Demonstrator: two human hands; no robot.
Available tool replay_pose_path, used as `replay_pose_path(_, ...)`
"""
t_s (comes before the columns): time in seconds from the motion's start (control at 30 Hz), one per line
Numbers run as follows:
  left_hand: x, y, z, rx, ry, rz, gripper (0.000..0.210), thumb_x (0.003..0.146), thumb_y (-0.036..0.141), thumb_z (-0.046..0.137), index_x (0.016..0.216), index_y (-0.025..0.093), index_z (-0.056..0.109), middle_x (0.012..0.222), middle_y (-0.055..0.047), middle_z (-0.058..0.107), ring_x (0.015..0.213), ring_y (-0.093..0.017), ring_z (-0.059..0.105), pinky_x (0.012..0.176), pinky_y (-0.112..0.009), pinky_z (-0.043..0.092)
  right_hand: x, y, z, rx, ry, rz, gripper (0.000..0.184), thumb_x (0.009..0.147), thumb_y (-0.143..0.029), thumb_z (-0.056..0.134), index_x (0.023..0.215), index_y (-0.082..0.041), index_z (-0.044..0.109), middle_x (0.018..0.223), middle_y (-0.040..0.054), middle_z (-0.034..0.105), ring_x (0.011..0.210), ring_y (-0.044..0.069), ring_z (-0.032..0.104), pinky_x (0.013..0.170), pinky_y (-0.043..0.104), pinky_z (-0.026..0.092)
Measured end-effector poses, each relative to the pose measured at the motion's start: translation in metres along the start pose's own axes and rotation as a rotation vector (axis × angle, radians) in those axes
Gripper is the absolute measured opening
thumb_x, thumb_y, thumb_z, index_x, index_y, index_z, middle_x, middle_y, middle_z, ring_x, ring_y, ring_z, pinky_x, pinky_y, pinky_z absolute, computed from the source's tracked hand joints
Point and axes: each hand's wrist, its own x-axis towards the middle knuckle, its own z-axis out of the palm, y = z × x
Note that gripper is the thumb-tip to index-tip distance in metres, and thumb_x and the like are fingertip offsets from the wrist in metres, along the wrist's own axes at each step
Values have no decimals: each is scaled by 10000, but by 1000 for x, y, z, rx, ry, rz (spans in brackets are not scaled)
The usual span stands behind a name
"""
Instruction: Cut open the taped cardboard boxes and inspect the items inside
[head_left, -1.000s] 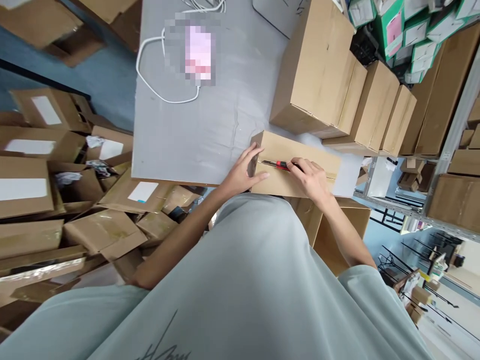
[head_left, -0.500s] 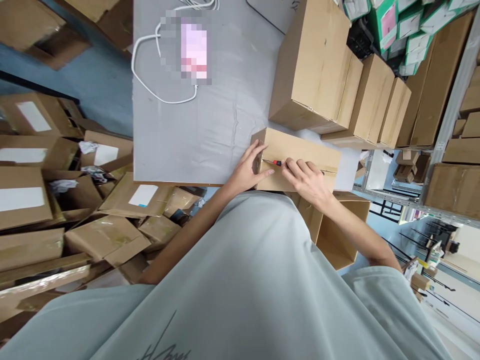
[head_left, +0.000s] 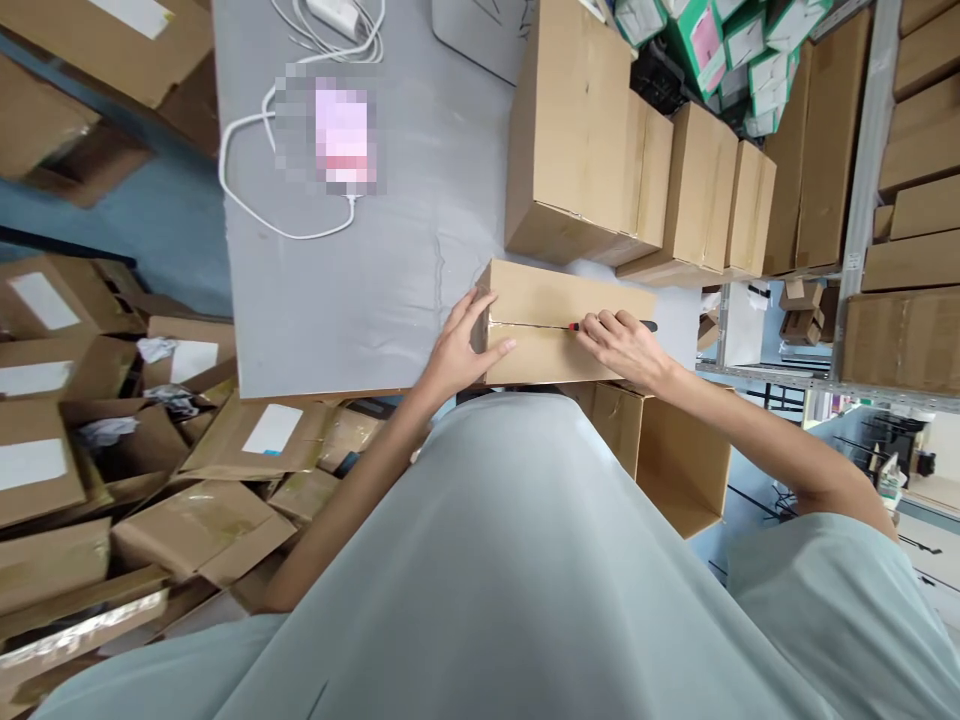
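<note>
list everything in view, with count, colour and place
table: one, grey, centre top
carton: one, brown, table's near edge
cutter: one, red and black, over carton
cables: several, white, table's far left
block: one, white, among cables
pixelated item: one, pink, near cables
flat item: one, grey, top edge
row cartons: several, brown, beyond the carton
packs: many, green and white, top right
dark item: one, black, beside packs
shelf frame: one, grey, right
shelf boxes: many, brown, far right
open carton: one, brown, lower right
heaped cartons: many, brown, left
crumpled material: several, whitish, in heaped cartons
shirt: one, grey-green, bottom
left grip: one, bare, at carton's end
right grip: one, bare, around cutter
</note>
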Motion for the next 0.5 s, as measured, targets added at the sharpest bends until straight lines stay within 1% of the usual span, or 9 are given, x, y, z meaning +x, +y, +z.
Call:
replay_pose_path(0.13,1,-2,-2,-8,18,-4,941,950,764,747,1718,279,500,1825,-182,412,1709,-378,398,1369,-581,396,-46,21,25,22,-74,86,421,1062,60,399,1246,-188,686,1167,138,747,976,274,626,800,411,429)
replay_pose_path(0.2,1,-2,-3,-13,25,-17,964,931,796,745,1715,290,504,1815,-177,429,1698,-388,416,1345,-580,439,-72,32,39,35,-121,139,405,1067,55,414,1244,-183,690,1175,140,745,969,272,621,800,407,414)
replay_pose_path(0.3,1,0,-5,-28,30,-65,1060,883,873,743,1722,275,492,1809,-184,440,1654,-406,480,1308,-591,490,-110,48,60,23,-168,209,408,1082,47,413,1272,-187,687,1178,128,748,945,265,611,790,400,393)
replay_pose_path(0.4,0,4,-6,-45,39,-129,1182,833,933,751,1745,243,450,1812,-200,441,1607,-409,539,1298,-626,491,-141,60,83,15,-143,247,422,1101,32,392,1319,-188,677,1224,130,753,966,268,607,802,403,393)
replay_pose_path(0.5,-1,8,-9,-27,63,-194,1237,776,958,784,1749,273,445,1830,-180,428,1608,-418,539,1284,-640,502,-161,67,108,64,-86,278,425,1114,14,381,1352,-195,665,1243,131,759,985,270,609,809,403,402)
